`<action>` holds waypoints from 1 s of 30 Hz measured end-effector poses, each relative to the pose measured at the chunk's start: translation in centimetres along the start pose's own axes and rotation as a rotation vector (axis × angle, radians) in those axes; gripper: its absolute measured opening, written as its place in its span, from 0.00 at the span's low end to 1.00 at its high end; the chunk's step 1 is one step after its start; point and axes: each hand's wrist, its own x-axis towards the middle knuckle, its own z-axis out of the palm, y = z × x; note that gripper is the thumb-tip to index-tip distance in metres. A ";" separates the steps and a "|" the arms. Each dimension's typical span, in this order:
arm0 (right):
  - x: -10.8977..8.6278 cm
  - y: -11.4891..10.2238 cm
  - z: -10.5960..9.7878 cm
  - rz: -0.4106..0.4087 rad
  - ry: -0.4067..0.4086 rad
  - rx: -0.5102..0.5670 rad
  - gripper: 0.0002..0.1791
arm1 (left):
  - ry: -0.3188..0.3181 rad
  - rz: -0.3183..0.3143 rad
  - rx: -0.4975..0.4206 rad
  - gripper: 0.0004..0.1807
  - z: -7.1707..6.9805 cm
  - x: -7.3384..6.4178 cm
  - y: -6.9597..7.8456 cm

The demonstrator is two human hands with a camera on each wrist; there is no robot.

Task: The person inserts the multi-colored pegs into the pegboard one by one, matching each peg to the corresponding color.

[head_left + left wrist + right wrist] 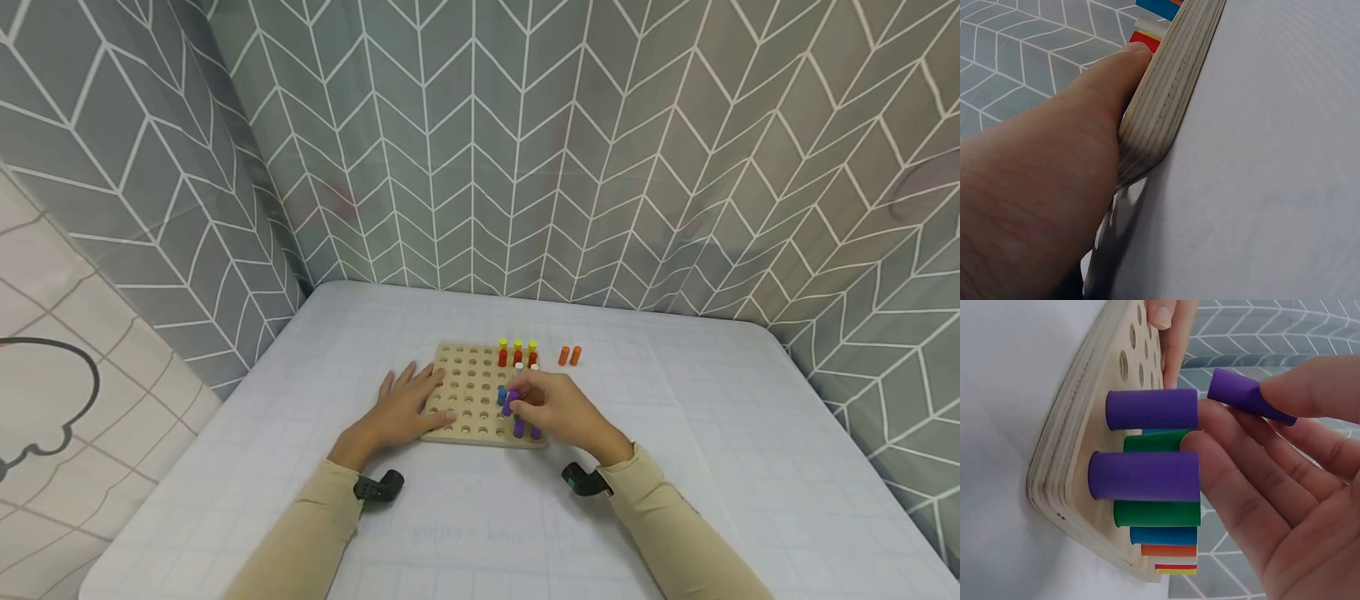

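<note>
A wooden pegboard point(468, 400) with rows of round holes lies on the table. My left hand point(407, 407) rests over its left side with fingers spread, thumb along the near edge. Above the board's right part, my right hand point(551, 404) pinches a purple peg point(1241, 394) between thumb and fingers; the peg is tilted and apart from the board. Two purple pegs point(1147, 475) stand in holes at the near right corner, with green pegs point(1157, 513) behind them. A blue peg point(502, 395) stands left of the right hand. Red and yellow pegs point(517, 354) stand at the far edge.
Two loose orange pegs point(570, 356) lie on the white-covered table point(675, 467) beyond the board's right side. A grey patterned curtain point(480, 167) hangs behind the table. Each wrist wears a small black camera point(381, 486).
</note>
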 end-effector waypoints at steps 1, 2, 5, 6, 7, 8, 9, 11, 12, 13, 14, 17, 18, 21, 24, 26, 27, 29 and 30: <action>0.0 0.0 0.1 -0.010 -0.004 -0.012 0.11 | 0.003 0.003 -0.002 0.51 0.0 0.0 0.0; 0.1 -0.1 0.3 -0.022 -0.007 -0.028 0.11 | 0.001 0.002 -0.001 0.51 -0.1 -0.1 0.0; 0.2 -0.2 0.7 -0.042 -0.014 -0.067 0.11 | -0.003 -0.005 0.006 0.51 -0.1 -0.1 0.1; 0.2 -0.2 0.9 -0.045 -0.016 -0.077 0.11 | -0.002 -0.003 0.005 0.51 -0.1 -0.1 0.1; 0.2 -0.2 1.0 -0.045 -0.016 -0.087 0.11 | 0.001 -0.001 0.004 0.51 -0.1 -0.1 0.1; 0.2 -0.2 1.0 -0.045 -0.016 -0.095 0.11 | -0.002 -0.004 0.006 0.51 -0.1 -0.1 0.0; 0.2 -0.2 1.1 -0.044 -0.015 -0.104 0.11 | 0.000 -0.002 0.006 0.51 -0.1 -0.1 0.0; 0.1 -0.3 1.1 -0.041 -0.016 -0.117 0.11 | 0.003 0.005 0.005 0.51 -0.1 -0.1 0.0; 0.1 -0.3 1.1 -0.039 -0.015 -0.125 0.11 | 0.005 0.008 0.004 0.51 0.0 -0.1 0.0; 0.1 -0.3 1.1 -0.039 -0.014 -0.131 0.11 | 0.005 0.011 0.004 0.51 -0.1 -0.1 0.0; 0.1 -0.3 1.1 -0.038 -0.015 -0.134 0.11 | 0.003 0.010 0.006 0.51 -0.1 -0.1 0.0; 0.1 -0.4 1.1 -0.034 -0.024 -0.139 0.11 | 0.003 0.011 0.006 0.51 -0.1 -0.2 0.0; 0.1 -0.4 1.1 -0.035 -0.028 -0.138 0.11 | 0.007 0.013 0.003 0.50 -0.2 -0.2 0.0; 0.2 -0.6 1.1 -0.034 -0.047 -0.149 0.11 | 0.016 0.021 -0.001 0.50 -0.2 -0.2 0.0; 0.2 -0.6 1.2 -0.028 -0.064 -0.160 0.10 | 0.021 0.028 -0.005 0.50 -0.2 -0.2 0.0; 0.2 -0.5 1.3 -0.024 -0.076 -0.162 0.10 | 0.019 0.027 -0.003 0.50 -0.2 -0.2 0.0; 0.2 -0.5 1.4 -0.022 -0.080 -0.167 0.10 | 0.017 0.025 -0.003 0.50 -0.2 -0.2 0.0; 0.2 -0.4 1.5 -0.021 -0.089 -0.173 0.09 | 0.015 0.024 -0.002 0.50 -0.2 -0.1 0.0; 0.1 -0.4 1.5 -0.022 -0.093 -0.176 0.09 | 0.014 0.024 0.001 0.50 -0.1 -0.1 0.0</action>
